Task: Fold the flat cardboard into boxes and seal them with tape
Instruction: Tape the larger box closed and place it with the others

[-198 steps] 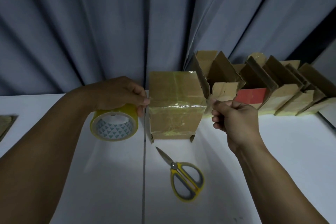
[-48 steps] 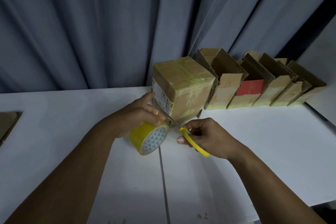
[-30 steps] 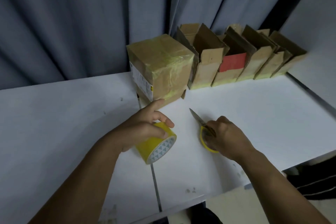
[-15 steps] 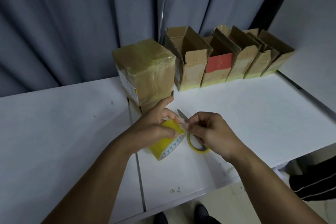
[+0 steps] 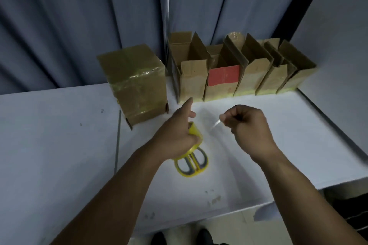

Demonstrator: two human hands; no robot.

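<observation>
Left hand (image 5: 175,134) grips tape roll (image 5: 194,131); right hand (image 5: 247,125) pinches tape end (image 5: 216,124); sealed box (image 5: 135,81) stands beyond left hand on table (image 5: 59,135).

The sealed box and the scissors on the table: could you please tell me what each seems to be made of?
The sealed box looks like matte brown cardboard under glossy, yellowish clear tape: wrinkled highlights show on its front. The scissors have smooth yellow handles with grey inner lining, probably plastic; their blades are hidden behind the left hand and its tape roll.
</observation>
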